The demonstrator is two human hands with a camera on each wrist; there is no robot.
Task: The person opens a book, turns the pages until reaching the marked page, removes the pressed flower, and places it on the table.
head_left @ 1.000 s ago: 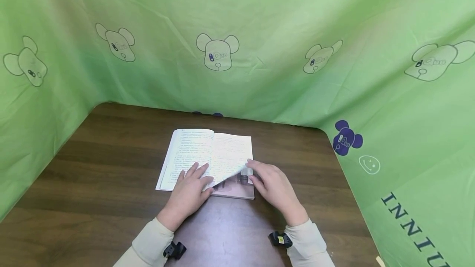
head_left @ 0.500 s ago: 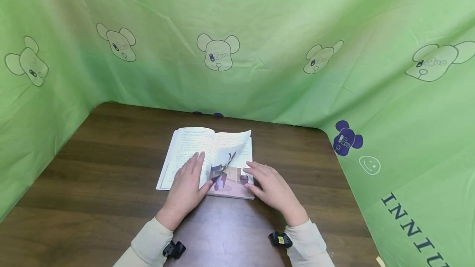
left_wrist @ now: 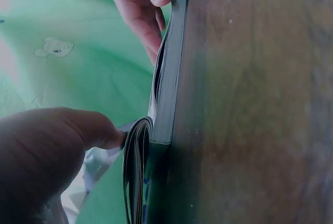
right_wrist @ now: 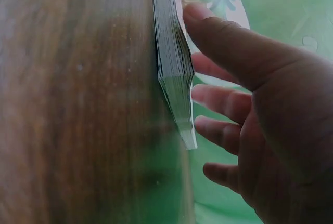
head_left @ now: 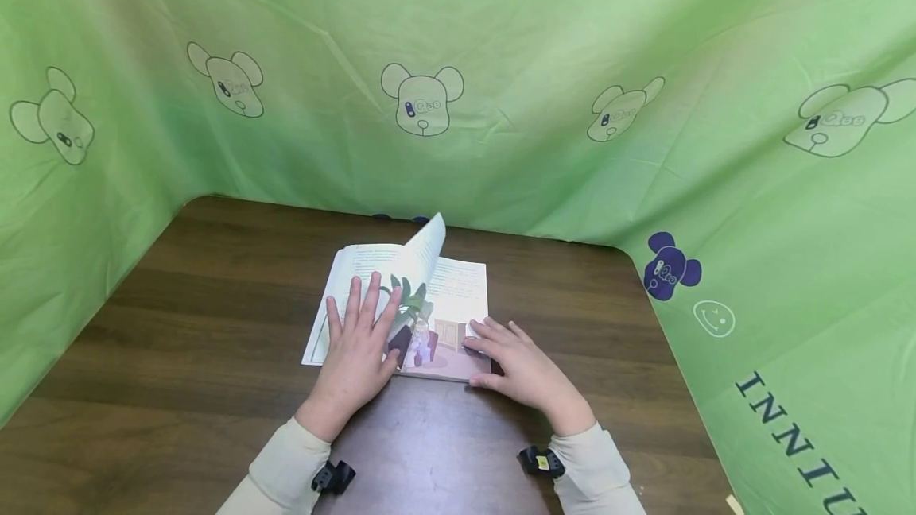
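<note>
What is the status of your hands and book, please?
Left hand spread over left page; right hand at edge of right page; open book, one leaf raised; no obstruction visible.

One book (head_left: 461, 284); two grips (head_left: 358, 352) (head_left: 528, 365); one table (head_left: 179, 316)

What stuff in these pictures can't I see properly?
The left page: its words are too small and blurred in the head view, and the left hand covers some.
The book's cover: hidden under its pages in the head view.
The big lettering on the curtain: cut off by the head view's bottom edge.
</note>
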